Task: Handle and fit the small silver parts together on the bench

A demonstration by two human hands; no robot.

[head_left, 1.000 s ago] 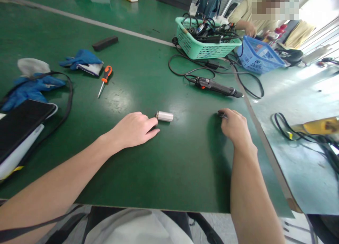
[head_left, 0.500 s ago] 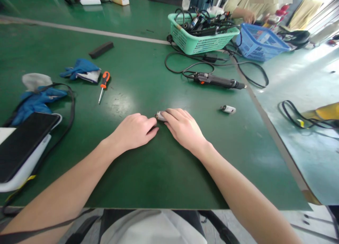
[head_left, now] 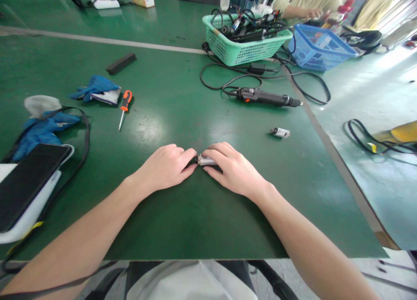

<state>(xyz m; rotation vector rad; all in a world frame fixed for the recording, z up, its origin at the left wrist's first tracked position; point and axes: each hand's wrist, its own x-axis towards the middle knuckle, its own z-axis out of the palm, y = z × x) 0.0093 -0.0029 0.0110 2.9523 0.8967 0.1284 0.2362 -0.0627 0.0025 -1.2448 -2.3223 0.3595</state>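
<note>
A small silver cylinder [head_left: 206, 161], which looks like a small electric motor, lies level between my hands near the tabletop. My left hand [head_left: 167, 167] pinches its dark left end between thumb and forefinger. From the other side, the fingers and thumb of my right hand [head_left: 233, 167] close around the body, hiding its right end. A similar silver cylinder [head_left: 280, 133] with a dark tip rests on the green table [head_left: 202, 221], beyond my right hand and to its right.
A black electric screwdriver [head_left: 265, 97] with a looped cord lies ahead. Behind are a green basket [head_left: 241, 52] of tools and a blue basket [head_left: 322, 52]; a person sits beyond. Leftward are an orange-handled screwdriver [head_left: 125, 104], blue gloves [head_left: 99, 89], a dark bar [head_left: 121, 64] and a phone [head_left: 29, 178].
Both hands and the silver cylinder have come slightly nearer to me. My right fingers have shifted back, so more of the cylinder's body shows. The view has tilted a little.
</note>
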